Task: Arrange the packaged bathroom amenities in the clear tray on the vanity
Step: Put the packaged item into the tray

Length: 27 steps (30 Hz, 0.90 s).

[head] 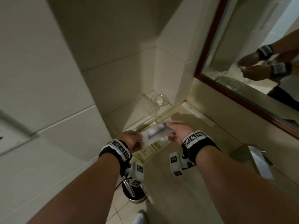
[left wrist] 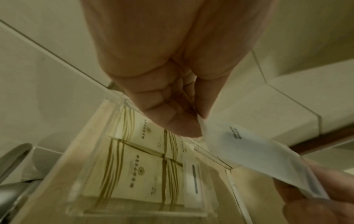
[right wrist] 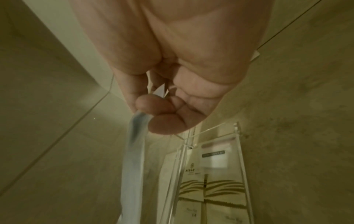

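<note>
Two hands hold one white packet (head: 156, 134) above the clear tray (left wrist: 122, 115): left hand (head: 131, 140) pinches its left end, right hand (head: 178, 130) pinches its right end. Tray on the vanity (head: 186, 183) contains at least four cream packets (left wrist: 126, 171) and one white sachet (left wrist: 194, 180). One glass dish (head: 160, 99) stands far behind.

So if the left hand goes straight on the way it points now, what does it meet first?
Probably the clear tray. The left hand, pinching one end of the white packet, points down at the tray's far corner, where cream packets lie. Depth is unclear, so it may reach the tray's wall before the packets.
</note>
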### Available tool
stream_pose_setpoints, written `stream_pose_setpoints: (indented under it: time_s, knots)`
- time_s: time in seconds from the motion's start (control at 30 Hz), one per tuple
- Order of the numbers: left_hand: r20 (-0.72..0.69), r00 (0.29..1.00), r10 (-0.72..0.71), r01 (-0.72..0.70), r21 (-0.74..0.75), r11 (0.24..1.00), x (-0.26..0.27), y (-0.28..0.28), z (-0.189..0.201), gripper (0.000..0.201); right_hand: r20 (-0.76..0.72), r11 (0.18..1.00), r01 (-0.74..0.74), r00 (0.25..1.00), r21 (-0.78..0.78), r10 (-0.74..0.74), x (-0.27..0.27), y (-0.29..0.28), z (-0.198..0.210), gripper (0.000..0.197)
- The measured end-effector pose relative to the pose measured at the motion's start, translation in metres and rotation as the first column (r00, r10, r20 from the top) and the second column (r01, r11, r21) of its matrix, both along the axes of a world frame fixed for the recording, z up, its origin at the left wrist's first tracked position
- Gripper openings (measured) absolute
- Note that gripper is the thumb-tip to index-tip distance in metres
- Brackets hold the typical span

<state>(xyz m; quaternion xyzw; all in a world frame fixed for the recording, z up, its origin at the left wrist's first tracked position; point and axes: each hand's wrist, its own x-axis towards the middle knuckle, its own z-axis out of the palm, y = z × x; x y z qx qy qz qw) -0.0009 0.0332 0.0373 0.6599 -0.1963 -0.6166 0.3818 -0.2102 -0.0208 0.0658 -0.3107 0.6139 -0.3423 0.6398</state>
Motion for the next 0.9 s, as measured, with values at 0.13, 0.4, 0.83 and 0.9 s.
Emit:
stream_pose_setpoints:
  time_s: [0.13, 0.4, 0.83, 0.9]
  knots:
    - [-0.041, 0.997, 0.06, -0.058, 0.035, 0.998, 0.017, 0.003, -0.003, 0.007, 0.033, 0.999, -0.033, 0.999, 0.013, 0.033, 0.019, -0.005, -0.005, 0.018]
    - [0.064, 0.996, -0.068, 0.063, 0.068, 0.996, 0.019, 0.006, -0.009, 0.013, -0.008, 0.998, -0.044, 0.999, 0.042, 0.045, 0.025, -0.01, -0.02, 0.015]
    - [0.669, 0.4, -0.627, 0.529, 0.39, 0.754, 0.017, 0.004, -0.056, 0.024, -0.344, 0.944, -0.251, 0.885, 0.213, 0.313, 0.041, -0.007, -0.082, 0.019]
    - [0.703, 0.335, -0.627, 0.545, 0.399, 0.738, 0.018, 0.004, -0.063, 0.028, -0.374, 0.939, -0.291, 0.862, 0.185, 0.342, 0.041, -0.005, -0.085, 0.012]
